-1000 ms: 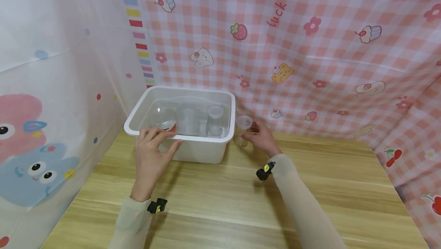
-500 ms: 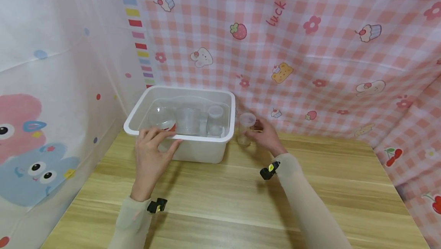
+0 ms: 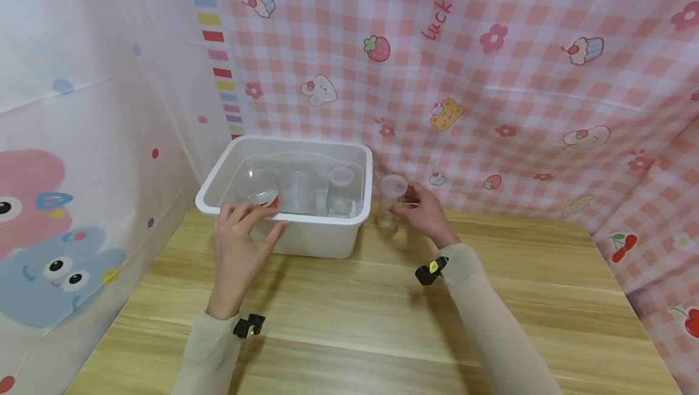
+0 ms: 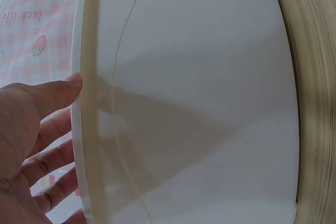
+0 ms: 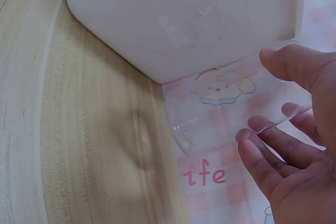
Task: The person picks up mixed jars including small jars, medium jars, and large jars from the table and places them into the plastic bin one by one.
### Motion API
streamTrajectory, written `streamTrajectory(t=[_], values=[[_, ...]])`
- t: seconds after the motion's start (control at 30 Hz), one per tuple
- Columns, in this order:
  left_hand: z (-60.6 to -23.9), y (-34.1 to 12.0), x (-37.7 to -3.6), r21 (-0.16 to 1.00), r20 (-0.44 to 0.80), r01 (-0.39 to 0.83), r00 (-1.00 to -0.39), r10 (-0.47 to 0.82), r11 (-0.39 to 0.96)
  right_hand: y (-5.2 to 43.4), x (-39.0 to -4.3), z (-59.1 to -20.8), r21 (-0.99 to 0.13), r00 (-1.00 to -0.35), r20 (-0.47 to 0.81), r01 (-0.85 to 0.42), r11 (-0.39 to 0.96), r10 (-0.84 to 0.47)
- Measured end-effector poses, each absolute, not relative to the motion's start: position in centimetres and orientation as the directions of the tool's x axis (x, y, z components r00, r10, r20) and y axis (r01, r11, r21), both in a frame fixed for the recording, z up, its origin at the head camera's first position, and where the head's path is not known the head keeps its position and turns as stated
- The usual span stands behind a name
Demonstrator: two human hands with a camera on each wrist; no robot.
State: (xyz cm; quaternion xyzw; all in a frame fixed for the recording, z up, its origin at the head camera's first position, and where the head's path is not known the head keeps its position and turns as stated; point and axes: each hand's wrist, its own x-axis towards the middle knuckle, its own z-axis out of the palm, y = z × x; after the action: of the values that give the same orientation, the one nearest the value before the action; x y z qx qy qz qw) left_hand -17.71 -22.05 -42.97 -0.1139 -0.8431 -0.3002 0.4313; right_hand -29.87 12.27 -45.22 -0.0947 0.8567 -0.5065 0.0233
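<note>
My left hand (image 3: pixel 240 252) pinches the front rim of a white plastic tub (image 3: pixel 317 240); in the left wrist view the thumb lies on the outer edge of the rim and the fingers reach over it to the inside. Just right of the tub, my right hand (image 3: pixel 428 213) holds a clear plastic jar (image 3: pixel 387 218) with a translucent lid, upright in the head view. Thumb and fingers curl round its side in the right wrist view, where the pattern behind shows through the jar (image 5: pixel 210 121).
Inside the tub lie a clear rounded container (image 3: pixel 256 185), a frosted container (image 3: pixel 297 192), another lidded jar (image 3: pixel 341 192) and a red piece (image 3: pixel 271 202). A pink checked cloth (image 3: pixel 491 110) hangs behind the wooden table (image 3: pixel 349 322), a white one (image 3: pixel 98 140) at left.
My right hand has moved slightly right and away from me with the jar, leaving a wider gap beside the tub. The left hand and the tub stay in place.
</note>
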Motion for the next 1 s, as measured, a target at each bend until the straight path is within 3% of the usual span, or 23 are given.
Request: streamTrajectory(t=[1.0], values=[[-43.0,-22.1,-17.7,0.421,0.787,0.447,-0.613,-0.073,0.789,12.2,-28.7,-41.7,-0.851,-0.961,0.173,-0.255,0.458,-0.214]])
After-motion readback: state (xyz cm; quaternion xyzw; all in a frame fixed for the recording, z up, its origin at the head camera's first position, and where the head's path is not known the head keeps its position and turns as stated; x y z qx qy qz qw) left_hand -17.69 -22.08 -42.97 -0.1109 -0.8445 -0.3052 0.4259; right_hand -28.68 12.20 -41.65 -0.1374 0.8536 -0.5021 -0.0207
